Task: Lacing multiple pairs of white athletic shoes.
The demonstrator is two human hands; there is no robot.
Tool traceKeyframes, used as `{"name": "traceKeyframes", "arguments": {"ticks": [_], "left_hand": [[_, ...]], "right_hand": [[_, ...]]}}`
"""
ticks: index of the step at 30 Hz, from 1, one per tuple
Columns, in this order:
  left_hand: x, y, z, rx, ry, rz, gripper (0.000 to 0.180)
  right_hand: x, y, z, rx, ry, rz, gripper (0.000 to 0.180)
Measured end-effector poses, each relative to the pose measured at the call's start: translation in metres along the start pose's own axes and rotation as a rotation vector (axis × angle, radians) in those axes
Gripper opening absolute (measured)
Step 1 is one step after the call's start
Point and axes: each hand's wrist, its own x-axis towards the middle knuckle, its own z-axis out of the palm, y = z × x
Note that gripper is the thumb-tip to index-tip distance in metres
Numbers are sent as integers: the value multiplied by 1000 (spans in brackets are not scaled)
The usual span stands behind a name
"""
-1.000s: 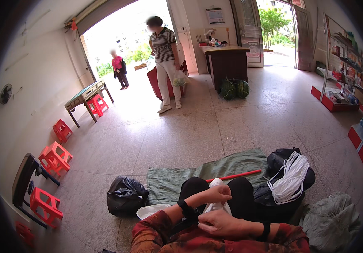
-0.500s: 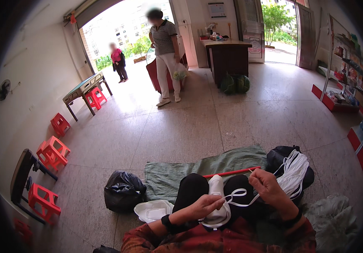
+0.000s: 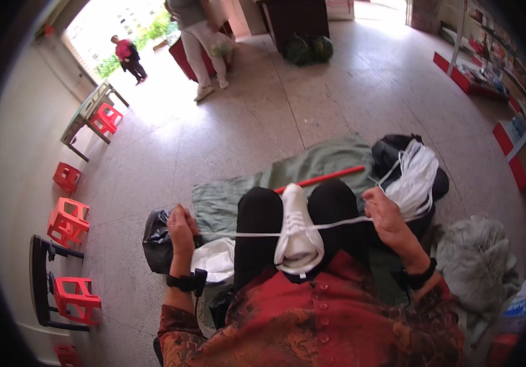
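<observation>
A white lace-up shoe (image 3: 296, 223) lies between my knees, toe pointing away from me. Across its upper part runs a white shoelace (image 3: 257, 235), pulled out to both sides. My left hand (image 3: 181, 230) is closed on the lace's left end, out beside a black plastic bag (image 3: 155, 244). On the other side my right hand (image 3: 386, 214) grips the lace close to my right knee. Another white shoe (image 3: 215, 259) rests on the left, below my left hand. A large bundle of white laces (image 3: 414, 178) lies over a dark bag at the right.
A green cloth (image 3: 220, 205) covers the floor ahead, with a red rod (image 3: 330, 176) over it. Grey crumpled cloth (image 3: 477, 257) lies at the right. Red stools (image 3: 69, 221) line the left wall, shelves (image 3: 471, 79) the right. A person (image 3: 199, 43) stands ahead; another (image 3: 128, 58) is farther off.
My hands have moved apart, the left one far to the left, drawing the looped lace straight across the shoe. The view has tipped downward, and the nearer person has moved a little.
</observation>
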Motion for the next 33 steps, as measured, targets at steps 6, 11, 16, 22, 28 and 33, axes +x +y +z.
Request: {"name": "traceKeyframes", "arguments": {"ticks": [6,11,16,22,28,33], "left_hand": [[-24,-5,27,829,-303,521,32],[-86,-13,90,792,-711,126,25],[-99,-22,124,733,-722,245,17],[-98,-26,120,733,-614,186,10],[-97,-31,117,689,-568,184,8],[-93,-36,110,623,-583,163,6]], "right_hand": [[-3,1,85,122,-191,-5,9],[3,20,97,229,-184,42,9],[7,21,94,260,-312,111,9],[9,22,101,224,-313,167,11],[10,19,109,230,-256,214,10],[4,6,118,22,-198,61,14]]}}
